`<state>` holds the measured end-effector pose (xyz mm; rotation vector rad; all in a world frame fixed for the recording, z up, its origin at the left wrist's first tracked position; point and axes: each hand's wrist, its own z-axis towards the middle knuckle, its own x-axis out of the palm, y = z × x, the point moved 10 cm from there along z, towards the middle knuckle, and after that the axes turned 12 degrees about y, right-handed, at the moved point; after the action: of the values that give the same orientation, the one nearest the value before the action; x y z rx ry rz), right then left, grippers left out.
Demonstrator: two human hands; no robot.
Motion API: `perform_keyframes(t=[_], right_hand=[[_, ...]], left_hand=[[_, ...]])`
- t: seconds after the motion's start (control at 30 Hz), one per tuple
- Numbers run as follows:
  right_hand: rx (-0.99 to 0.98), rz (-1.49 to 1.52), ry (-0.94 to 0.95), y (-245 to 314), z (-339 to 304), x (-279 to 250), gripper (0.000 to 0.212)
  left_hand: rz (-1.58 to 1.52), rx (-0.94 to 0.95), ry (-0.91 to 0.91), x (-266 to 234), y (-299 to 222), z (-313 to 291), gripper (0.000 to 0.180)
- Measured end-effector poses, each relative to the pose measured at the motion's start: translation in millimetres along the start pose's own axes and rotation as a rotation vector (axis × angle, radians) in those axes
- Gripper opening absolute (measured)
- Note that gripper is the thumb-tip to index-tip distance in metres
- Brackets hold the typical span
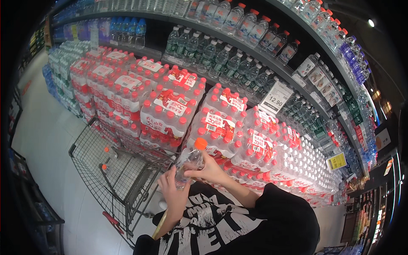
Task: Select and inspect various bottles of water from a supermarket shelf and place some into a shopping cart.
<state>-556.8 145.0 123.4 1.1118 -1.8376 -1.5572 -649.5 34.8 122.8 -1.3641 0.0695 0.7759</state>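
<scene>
A clear plastic bottle [190, 160] with an orange cap is held tilted in front of my chest, above the near side of the shopping cart. My left hand [173, 191] is closed round its lower end. Higher up, my right hand [209, 169] grips the bottle's side just below the cap. Inside the wire cart [91, 170], to the left, lie two more clear bottles with orange caps, one of them a small bottle [111, 153]. The fingers partly cover the held bottle's label.
Stacked shrink-wrapped packs of red-capped bottles [172, 104] stand right in front of the cart and me. Behind them rise shelves with rows of green-labelled bottles [208, 55] and a white price sign [277, 97]. Pale floor [46, 140] runs along the left, with a dark rack at its edge.
</scene>
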Motion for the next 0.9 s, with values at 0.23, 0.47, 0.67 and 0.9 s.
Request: perform_keyframes(t=[0.23,0.47,0.67,0.9], right_hand=[[-0.273,0.026,-0.265,47,-6,-120,0.073],[-0.724,-0.286,-0.794,195,-64,-306,0.066],[-0.896,-0.591,-1.038,269,-55,-457,0.077],[-0.658,-0.703,-1.04,274,27,-553,0.083]], left_hand=[[-0.197,0.144,0.081,30,-19,32,0.059],[-0.286,-0.036,0.058,33,30,38,0.036],[-0.278,-0.23,-0.074,31,74,38,0.025],[-0.38,-0.305,-0.082,39,74,51,0.022]])
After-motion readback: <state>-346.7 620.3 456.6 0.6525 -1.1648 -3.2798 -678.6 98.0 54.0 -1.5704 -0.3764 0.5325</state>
